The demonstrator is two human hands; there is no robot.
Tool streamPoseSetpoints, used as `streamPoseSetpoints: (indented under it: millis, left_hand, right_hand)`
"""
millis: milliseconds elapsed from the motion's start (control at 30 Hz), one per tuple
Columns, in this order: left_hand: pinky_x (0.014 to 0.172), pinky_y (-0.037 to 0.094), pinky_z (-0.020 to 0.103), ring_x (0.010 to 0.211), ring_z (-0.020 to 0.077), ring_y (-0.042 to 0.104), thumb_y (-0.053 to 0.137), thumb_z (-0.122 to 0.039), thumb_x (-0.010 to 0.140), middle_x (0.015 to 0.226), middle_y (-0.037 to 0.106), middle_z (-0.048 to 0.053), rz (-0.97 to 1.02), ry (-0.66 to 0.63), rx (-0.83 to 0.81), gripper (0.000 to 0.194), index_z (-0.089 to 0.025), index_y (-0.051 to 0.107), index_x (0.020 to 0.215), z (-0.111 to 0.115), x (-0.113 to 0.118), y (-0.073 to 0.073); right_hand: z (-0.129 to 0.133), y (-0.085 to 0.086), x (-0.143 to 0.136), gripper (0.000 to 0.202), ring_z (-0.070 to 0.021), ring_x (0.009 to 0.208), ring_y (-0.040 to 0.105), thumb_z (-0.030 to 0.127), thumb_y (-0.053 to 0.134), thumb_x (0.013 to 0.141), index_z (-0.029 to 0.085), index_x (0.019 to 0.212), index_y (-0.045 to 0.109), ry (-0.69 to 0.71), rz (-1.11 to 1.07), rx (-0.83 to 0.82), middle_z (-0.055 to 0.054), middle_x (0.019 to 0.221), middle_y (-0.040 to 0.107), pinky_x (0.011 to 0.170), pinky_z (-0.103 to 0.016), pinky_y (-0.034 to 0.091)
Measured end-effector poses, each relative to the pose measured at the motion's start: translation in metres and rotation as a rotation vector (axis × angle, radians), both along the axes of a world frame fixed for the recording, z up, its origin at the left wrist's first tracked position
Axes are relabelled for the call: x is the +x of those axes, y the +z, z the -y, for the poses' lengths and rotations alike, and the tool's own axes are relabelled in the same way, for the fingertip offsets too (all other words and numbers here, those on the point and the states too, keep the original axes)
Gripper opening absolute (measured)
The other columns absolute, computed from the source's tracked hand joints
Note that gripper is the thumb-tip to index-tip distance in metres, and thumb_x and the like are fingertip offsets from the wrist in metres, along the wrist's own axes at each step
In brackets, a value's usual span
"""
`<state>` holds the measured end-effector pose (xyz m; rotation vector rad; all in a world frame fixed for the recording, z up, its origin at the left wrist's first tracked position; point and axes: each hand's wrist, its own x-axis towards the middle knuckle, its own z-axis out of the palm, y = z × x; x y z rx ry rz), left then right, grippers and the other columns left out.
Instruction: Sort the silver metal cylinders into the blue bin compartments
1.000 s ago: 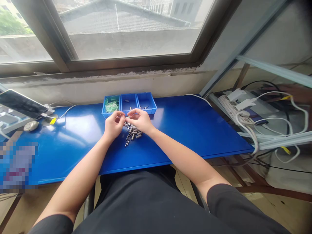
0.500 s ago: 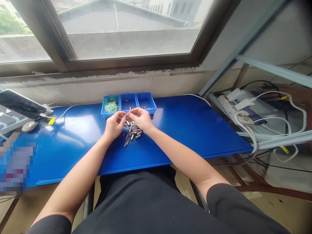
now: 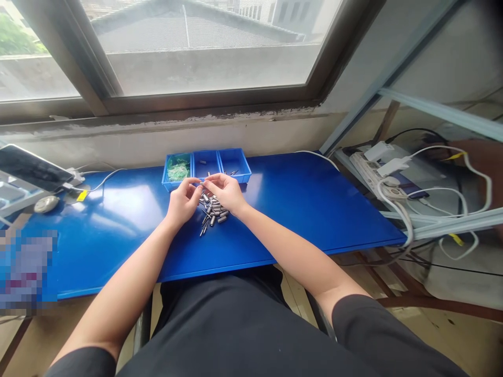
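My left hand (image 3: 182, 199) and my right hand (image 3: 226, 191) meet fingertip to fingertip above a pile of small metal cylinders (image 3: 212, 212) on the blue table (image 3: 298, 209). Together they pinch one small metal part between them; it is too small to make out clearly. Just behind the hands stands a blue three-compartment tray (image 3: 234, 154). Green pieces (image 3: 177, 168) fill its left compartment, and a few small metal parts lie in the middle and right ones.
A phone (image 3: 31, 166) on a stand, a round object (image 3: 42, 203) and white cables sit at the far left. A power strip (image 3: 373, 175) with plugs and cables lies on a rack to the right. The window wall runs behind the table.
The hands have stayed together over the pile, with only slight finger movement. The camera view has shifted a little.
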<state>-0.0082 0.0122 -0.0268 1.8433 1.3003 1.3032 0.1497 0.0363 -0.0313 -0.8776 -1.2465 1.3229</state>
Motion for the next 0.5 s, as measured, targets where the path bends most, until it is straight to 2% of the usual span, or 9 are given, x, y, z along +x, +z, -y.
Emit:
streamPoseSetpoints:
  millis: [233,367,500]
  left_hand:
    - [0.057,0.049,0.023,0.05,0.0103,0.059,0.06,-0.036,0.093,0.065,0.065,-0.004,0.013,-0.029,-0.007,0.025,-0.021,0.063,0.113,0.0001,0.0005,-0.0014]
    - [0.055,0.046,0.023,0.049,0.0108,0.057,0.059,-0.04,0.095,0.059,0.061,-0.004,-0.014,-0.005,0.001,0.022,-0.02,0.064,0.101,-0.0011,0.0001,-0.0022]
    - [0.053,0.044,0.024,0.049,0.0113,0.055,0.054,-0.043,0.097,0.056,0.059,-0.003,-0.033,0.03,0.008,0.028,-0.019,0.065,0.088,-0.0028,-0.0012,-0.0025]
  right_hand:
    - [-0.0007,-0.0003,0.001,0.054,-0.0151,0.067,0.068,0.069,0.08,0.067,0.02,0.087,0.067,0.006,0.019,0.005,-0.003,0.081,0.074,0.068,-0.032,0.059]
    - [0.0006,-0.0001,0.0,0.055,-0.0158,0.068,0.068,0.068,0.08,0.066,0.019,0.087,0.068,0.01,0.005,0.013,-0.004,0.08,0.073,0.066,-0.032,0.059]
    - [0.0038,0.0017,-0.0014,0.054,-0.0158,0.071,0.069,0.065,0.083,0.065,0.019,0.091,0.069,0.033,0.009,0.032,-0.003,0.08,0.074,0.068,-0.031,0.06]
